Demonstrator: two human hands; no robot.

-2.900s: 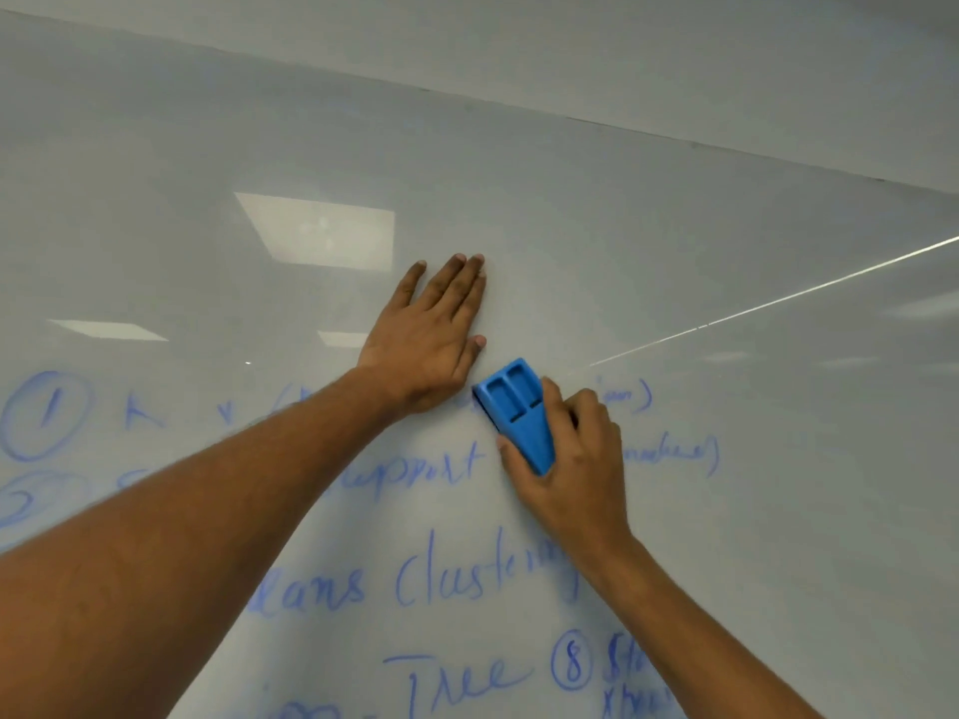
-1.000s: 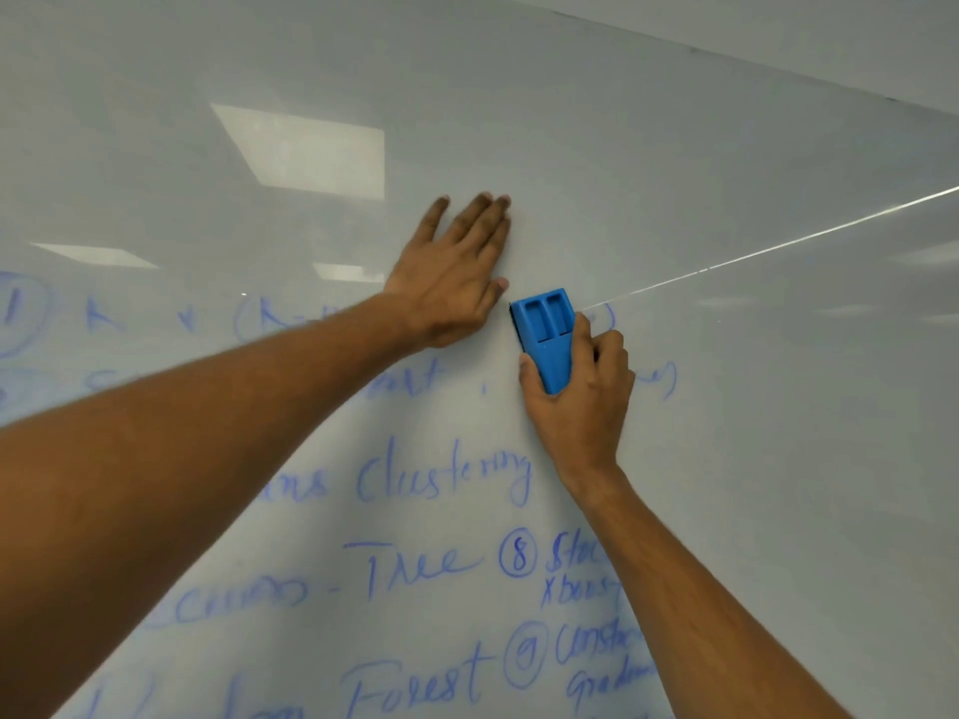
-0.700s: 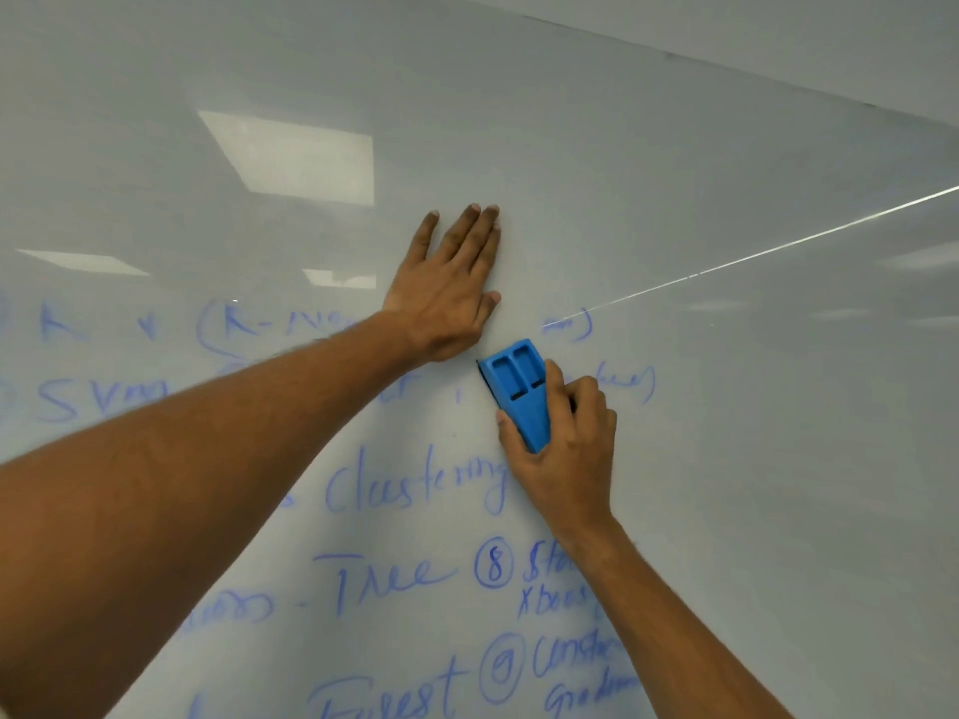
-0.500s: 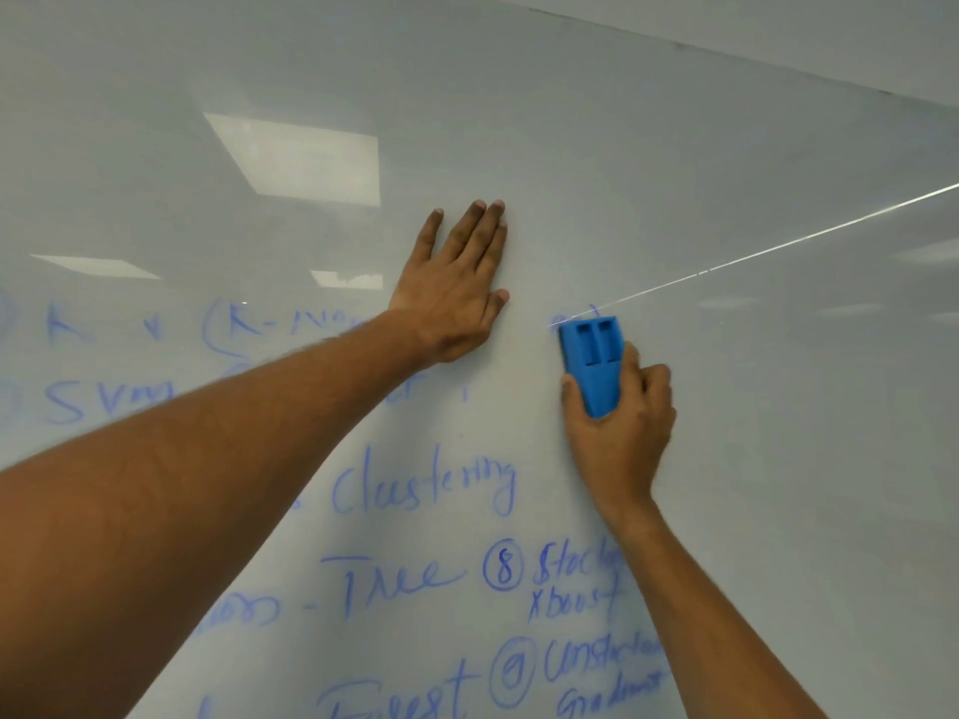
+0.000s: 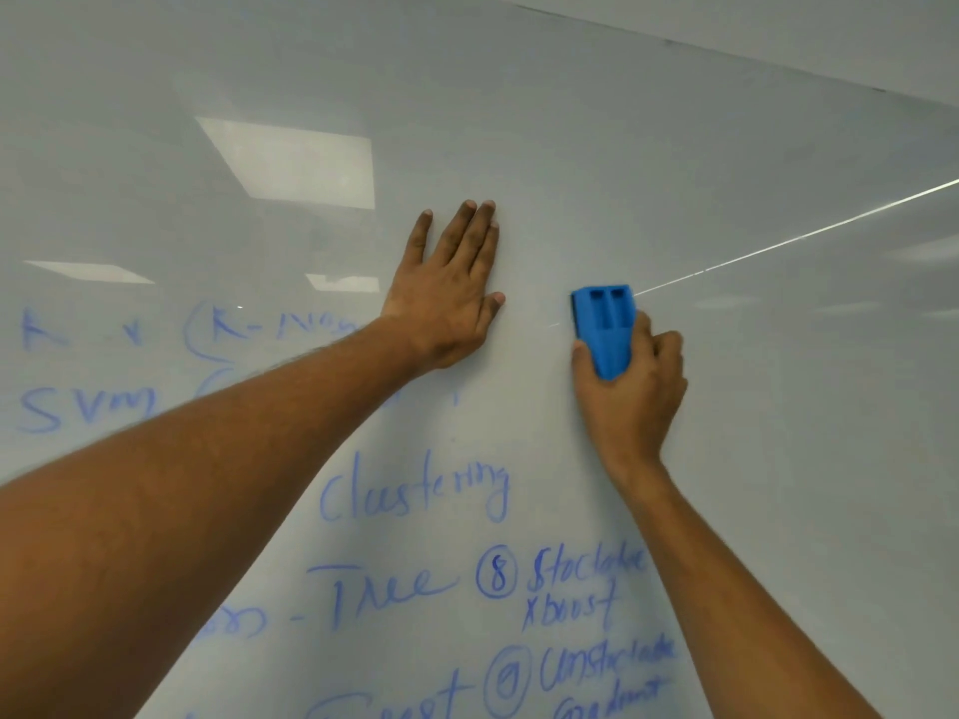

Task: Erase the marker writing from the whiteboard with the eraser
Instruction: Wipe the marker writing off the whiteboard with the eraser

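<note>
Two hands are working against the whiteboard (image 5: 674, 121): the left hand (image 5: 446, 298) is lying flat on the bare surface with its fingers (image 5: 469, 236) stretched out and mostly pressed together, the little one splayed slightly, and it is holding nothing. Just to the right of it, the right hand (image 5: 630, 402) is gripping the blue eraser (image 5: 604, 329), the thumb pinching its left edge and the curled fingers (image 5: 664, 350) closing on its right edge, while the pad face is pressing on the board in a patch that looks already wiped. The eraser appears to be a light, stiff plastic block with moulded recesses on its back, so holding it by the two long sides, low on the body, seems sound. Blue marker writing (image 5: 415, 495) is remaining below and to the left, so much wiping looks left to do.
</note>
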